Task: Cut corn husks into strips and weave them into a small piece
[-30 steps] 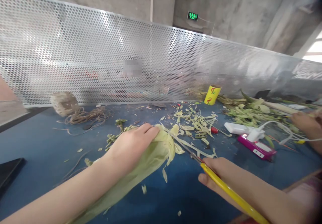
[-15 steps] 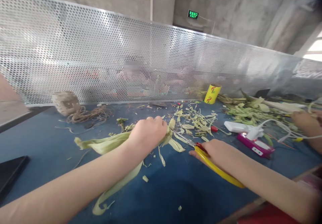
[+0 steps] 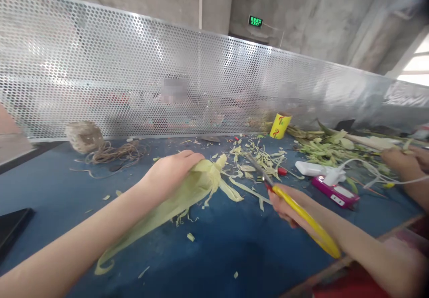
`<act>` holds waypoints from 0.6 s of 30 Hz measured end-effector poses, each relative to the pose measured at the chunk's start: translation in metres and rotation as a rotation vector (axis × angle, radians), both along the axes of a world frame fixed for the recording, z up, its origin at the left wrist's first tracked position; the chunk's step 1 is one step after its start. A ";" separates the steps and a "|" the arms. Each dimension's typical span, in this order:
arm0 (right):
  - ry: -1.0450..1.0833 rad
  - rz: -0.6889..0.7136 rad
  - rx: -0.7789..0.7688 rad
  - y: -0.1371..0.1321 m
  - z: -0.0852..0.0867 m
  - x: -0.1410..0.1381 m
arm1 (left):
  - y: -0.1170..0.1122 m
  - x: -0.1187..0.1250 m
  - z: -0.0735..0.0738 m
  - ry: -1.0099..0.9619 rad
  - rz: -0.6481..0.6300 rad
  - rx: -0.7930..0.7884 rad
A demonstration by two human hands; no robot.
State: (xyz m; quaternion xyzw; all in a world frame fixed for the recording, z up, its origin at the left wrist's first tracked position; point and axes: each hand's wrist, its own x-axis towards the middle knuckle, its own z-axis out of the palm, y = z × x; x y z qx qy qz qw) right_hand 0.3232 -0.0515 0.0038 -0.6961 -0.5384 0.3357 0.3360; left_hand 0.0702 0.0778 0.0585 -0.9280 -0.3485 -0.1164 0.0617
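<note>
Currently clutching leaf bundle in left hand, scissors in right hand

Pressing pale green bundle from above, about midway across blue surface, with ragged end to the right and long tail trailing toward near edge. Can't tell left thumb position: hidden. Gripping scissors by yellow handle, pointing blades toward far edge, clear of bundle. Can't tell if blades meet fully.

Also seeing on surface:
- scraps strewn from bundle toward far edge
- twine near far-left corner
- dark flat object toward left edge
- yellow roll by far edge, just beside perforated screen
- purple power strip right of right hand
- co-worker's hand farther right, near leafy heap
</note>
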 end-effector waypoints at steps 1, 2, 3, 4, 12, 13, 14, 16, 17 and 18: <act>0.034 -0.022 0.071 0.006 0.004 -0.007 | -0.004 0.001 0.000 -0.012 -0.023 -0.017; 0.083 -0.053 0.158 0.013 0.008 -0.015 | -0.009 0.002 0.000 -0.027 -0.055 -0.033; 0.134 -0.063 0.220 0.020 0.012 -0.023 | -0.014 0.003 0.000 -0.041 -0.089 -0.050; 0.194 -0.030 0.233 0.026 0.016 -0.031 | -0.019 0.004 -0.001 -0.053 -0.121 -0.063; 0.688 0.233 0.346 0.039 0.029 -0.068 | -0.036 -0.004 -0.012 -0.047 -0.211 -0.073; 0.758 0.262 0.295 0.038 0.030 -0.069 | -0.037 -0.006 -0.012 -0.037 -0.252 -0.057; 0.810 0.285 0.220 0.038 0.032 -0.069 | -0.038 -0.007 -0.012 -0.020 -0.295 -0.015; 0.838 0.292 0.080 0.038 0.037 -0.072 | -0.041 -0.008 -0.010 0.040 -0.352 0.153; 0.818 0.259 0.041 0.038 0.039 -0.073 | -0.043 -0.008 -0.009 0.082 -0.346 0.259; 0.785 0.207 0.025 0.038 0.041 -0.074 | -0.046 -0.008 -0.007 0.125 -0.323 0.364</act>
